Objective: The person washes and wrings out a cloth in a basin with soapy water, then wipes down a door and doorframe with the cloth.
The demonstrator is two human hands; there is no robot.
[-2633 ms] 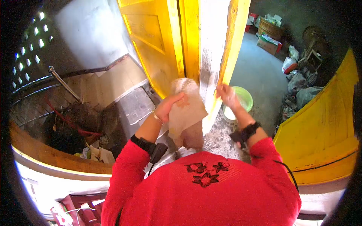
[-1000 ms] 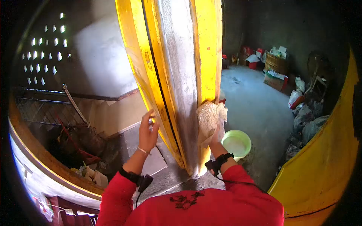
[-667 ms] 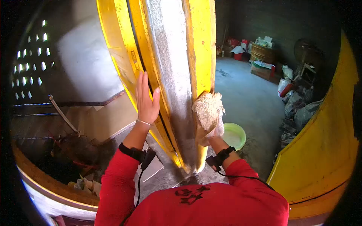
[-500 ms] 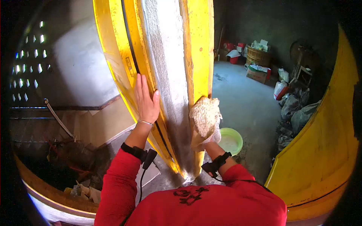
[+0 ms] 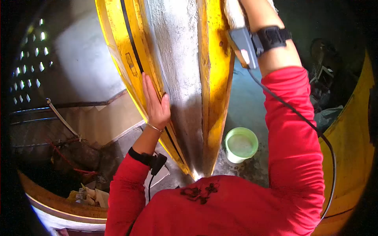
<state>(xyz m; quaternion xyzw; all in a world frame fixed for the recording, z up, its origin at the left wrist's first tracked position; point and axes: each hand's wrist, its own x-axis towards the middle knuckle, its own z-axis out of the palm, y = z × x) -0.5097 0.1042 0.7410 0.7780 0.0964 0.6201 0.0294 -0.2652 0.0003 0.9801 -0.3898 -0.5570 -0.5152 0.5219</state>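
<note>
Pale cloth [image 5: 235,13] high at a yellow doorway, left hand [image 5: 158,108] flat lower down

A person in a red top [image 5: 220,212] is seen from above, facing a rough white wall strip [image 5: 179,43] with a left yellow frame [image 5: 145,27] on one side and a right yellow frame [image 5: 217,84] on the other. The left hand lies against the left yellow frame, its long fingers straight, pressed together and pointing up, the thumb slightly apart; it pinches nothing.

The right arm reaches up beside the right yellow frame, a black strap [image 5: 271,39] around the forearm. Only the wrist end of the right hand [image 5: 254,4] shows at the top edge, so how its fingers are set cannot be told. The cloth shows just beside that wrist, near the upper part of the right yellow frame — whether the two touch is unclear.

A light green bucket [image 5: 241,145] with cloudy contents stands upright on the floor [image 5: 258,167], near the foot of the right yellow frame.

The step in hand looks like working the cloth along the upper frame — the left hand probably bracing. The next move would call for a secure hold on the cloth, even pressure on the wood and steady balance.
</note>
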